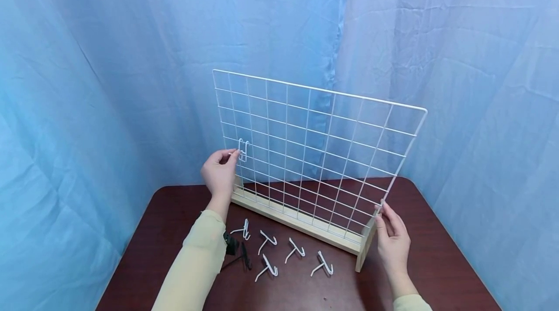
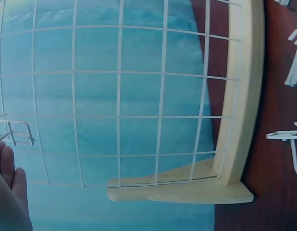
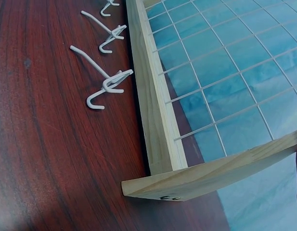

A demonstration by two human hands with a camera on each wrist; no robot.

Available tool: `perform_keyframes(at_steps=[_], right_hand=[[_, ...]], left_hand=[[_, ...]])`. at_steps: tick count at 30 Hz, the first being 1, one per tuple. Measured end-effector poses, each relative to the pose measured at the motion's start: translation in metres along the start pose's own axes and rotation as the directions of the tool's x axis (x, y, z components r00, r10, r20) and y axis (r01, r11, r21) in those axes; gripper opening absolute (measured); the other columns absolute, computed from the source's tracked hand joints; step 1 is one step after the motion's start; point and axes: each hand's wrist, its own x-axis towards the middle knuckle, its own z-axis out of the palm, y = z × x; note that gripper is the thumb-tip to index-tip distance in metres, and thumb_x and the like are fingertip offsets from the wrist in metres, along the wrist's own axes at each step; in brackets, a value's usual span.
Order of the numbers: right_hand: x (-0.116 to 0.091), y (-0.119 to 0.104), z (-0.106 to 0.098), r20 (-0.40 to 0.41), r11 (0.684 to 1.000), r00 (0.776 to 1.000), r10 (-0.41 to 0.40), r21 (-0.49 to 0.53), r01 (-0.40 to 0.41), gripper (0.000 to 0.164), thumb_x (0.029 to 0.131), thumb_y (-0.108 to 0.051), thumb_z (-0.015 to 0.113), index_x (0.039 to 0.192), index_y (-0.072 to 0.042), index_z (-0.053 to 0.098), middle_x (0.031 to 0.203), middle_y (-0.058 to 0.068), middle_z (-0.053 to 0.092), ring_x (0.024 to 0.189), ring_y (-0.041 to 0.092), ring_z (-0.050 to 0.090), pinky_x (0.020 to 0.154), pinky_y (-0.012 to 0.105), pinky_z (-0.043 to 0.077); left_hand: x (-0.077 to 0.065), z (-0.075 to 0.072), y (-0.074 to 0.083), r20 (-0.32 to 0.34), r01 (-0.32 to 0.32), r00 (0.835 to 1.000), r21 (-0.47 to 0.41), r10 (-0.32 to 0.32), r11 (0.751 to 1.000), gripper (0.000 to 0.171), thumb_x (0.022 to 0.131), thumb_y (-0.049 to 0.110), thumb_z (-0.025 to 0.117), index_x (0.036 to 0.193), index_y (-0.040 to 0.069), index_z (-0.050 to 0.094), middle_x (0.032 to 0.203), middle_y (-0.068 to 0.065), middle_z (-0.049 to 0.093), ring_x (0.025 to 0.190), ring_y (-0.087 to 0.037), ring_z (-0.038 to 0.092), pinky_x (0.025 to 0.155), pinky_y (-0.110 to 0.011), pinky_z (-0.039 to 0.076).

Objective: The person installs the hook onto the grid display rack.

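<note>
A white wire grid panel (image 1: 298,107) stands upright in a wooden base (image 1: 297,226). My left hand (image 1: 219,172) pinches the prong of a white wire hook (image 1: 246,152) between thumb and fingertips. That hook overlaps the grid's lower left part, its bent tops at a horizontal wire; the left wrist view shows the hook's wire loop (image 2: 29,132) against the grid. On the other side, my right hand (image 1: 394,240) grips the panel's right edge just above the base's wooden end piece (image 1: 367,245). Only a sliver of this hand shows in the right wrist view.
Several white hooks lie on the dark red table (image 1: 174,233) before the base, the rightmost hook (image 1: 322,264) near the end piece. A black hook (image 1: 244,256) lies by the left forearm. Blue curtains (image 1: 279,20) hang behind and at both sides.
</note>
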Motion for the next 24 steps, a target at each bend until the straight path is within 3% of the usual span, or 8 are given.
perform_keyframes(at_steps=[4, 13, 24], right_hand=[[0.0, -0.001, 0.0, -0.002, 1.0, 1.0, 0.003, -0.007, -0.003, 0.041, 0.087, 0.024, 0.055, 0.127, 0.015, 0.056, 0.115, 0.005, 0.065, 0.107, 0.004, 0.064, 0.09, 0.016, 0.049], [0.0, -0.005, 0.0, 0.0, 0.999, 1.0, 0.014, -0.033, -0.014, 0.04, 0.088, 0.023, 0.055, 0.127, 0.016, 0.056, 0.113, 0.002, 0.065, 0.107, 0.001, 0.063, 0.09, 0.016, 0.048], [0.0, -0.005, 0.001, 0.002, 0.999, 1.0, 0.027, -0.043, -0.027, 0.04, 0.089, 0.022, 0.055, 0.128, 0.016, 0.056, 0.114, 0.0, 0.065, 0.108, -0.001, 0.062, 0.091, 0.015, 0.048]], left_hand=[[0.009, 0.003, 0.007, -0.01, 0.031, 0.999, 0.008, -0.031, 0.999, 0.012, 0.082, 0.017, 0.081, 0.089, 0.008, 0.08, 0.082, -0.006, 0.074, 0.07, -0.012, 0.063, 0.059, -0.017, 0.045], [0.023, 0.01, 0.02, -0.046, 0.063, 0.997, -0.02, -0.064, 0.998, 0.013, 0.081, 0.016, 0.082, 0.088, 0.005, 0.079, 0.084, -0.009, 0.074, 0.07, -0.012, 0.061, 0.058, -0.018, 0.045], [0.034, 0.02, 0.028, -0.05, 0.083, 0.995, 0.036, -0.082, 0.996, 0.013, 0.082, 0.017, 0.082, 0.09, 0.007, 0.08, 0.085, -0.009, 0.074, 0.074, -0.019, 0.065, 0.061, -0.022, 0.046]])
